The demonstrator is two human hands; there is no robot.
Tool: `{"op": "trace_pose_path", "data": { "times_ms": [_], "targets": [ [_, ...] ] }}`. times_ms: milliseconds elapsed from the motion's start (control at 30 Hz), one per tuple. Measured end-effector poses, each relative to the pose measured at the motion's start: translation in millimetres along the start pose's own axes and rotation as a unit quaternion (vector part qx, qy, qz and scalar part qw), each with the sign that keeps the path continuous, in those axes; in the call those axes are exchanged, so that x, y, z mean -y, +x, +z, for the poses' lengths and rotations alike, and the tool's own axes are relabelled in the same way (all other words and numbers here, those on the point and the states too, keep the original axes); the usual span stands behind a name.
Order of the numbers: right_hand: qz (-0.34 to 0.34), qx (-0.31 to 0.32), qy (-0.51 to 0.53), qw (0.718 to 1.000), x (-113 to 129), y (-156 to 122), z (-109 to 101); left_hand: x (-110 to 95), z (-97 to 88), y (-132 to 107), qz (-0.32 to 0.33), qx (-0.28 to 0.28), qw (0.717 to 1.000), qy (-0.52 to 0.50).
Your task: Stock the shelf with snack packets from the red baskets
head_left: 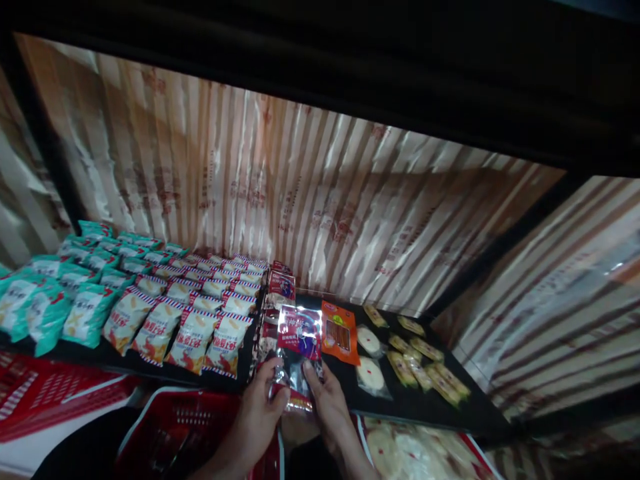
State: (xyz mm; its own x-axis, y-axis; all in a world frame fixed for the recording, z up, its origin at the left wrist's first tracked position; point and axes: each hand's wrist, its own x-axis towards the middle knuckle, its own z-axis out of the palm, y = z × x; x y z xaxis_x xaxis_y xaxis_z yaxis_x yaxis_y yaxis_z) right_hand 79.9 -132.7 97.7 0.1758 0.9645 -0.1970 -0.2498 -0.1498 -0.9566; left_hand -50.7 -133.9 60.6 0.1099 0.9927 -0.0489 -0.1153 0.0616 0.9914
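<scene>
Both my hands grip a shiny dark red and purple snack packet (pixel 299 333) with a clear lower part, held upright over the shelf's front edge. My left hand (pixel 263 395) pinches its lower left side, and my right hand (pixel 325 393) has the thumb on its front at the lower right. Just behind and left of it, similar dark red packets (pixel 281 285) lie in a column. To its right lies an orange packet (pixel 340 332) with brown sticks showing through a window.
Teal snack bags (pixel 87 313) and white striped bags (pixel 193 339) fill the black shelf's left side. Round white packaged pieces (pixel 370 375) and yellow-green packets (pixel 425 350) lie right. Below stand a red basket (pixel 200 400) and a tray of pale round pieces (pixel 415 450). A dark beam (pixel 320 80) crosses above.
</scene>
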Motion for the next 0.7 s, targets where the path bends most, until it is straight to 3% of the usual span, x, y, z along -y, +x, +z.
{"op": "trace_pose_path", "data": {
  "times_ms": [200,333,500,600,700],
  "targets": [
    [-0.093,-0.109,-0.055,0.988,8,66,-11,-8,21.7,62,0.050,-0.053,0.994,0.086],
    [-0.153,-0.086,-0.134,0.975,15,118,-9,-21,30.8,103,0.081,-0.110,0.976,0.171],
    [-0.202,-0.100,-0.315,0.922,23,182,3,-24,41.0,148,0.126,-0.165,0.943,0.260],
    [-0.208,-0.101,-0.418,0.878,27,215,11,-22,44.5,171,0.148,-0.156,0.922,0.322],
    [-0.209,-0.106,-0.463,0.855,29,242,18,-20,46.1,191,0.121,-0.151,0.905,0.378]
  ]
}}
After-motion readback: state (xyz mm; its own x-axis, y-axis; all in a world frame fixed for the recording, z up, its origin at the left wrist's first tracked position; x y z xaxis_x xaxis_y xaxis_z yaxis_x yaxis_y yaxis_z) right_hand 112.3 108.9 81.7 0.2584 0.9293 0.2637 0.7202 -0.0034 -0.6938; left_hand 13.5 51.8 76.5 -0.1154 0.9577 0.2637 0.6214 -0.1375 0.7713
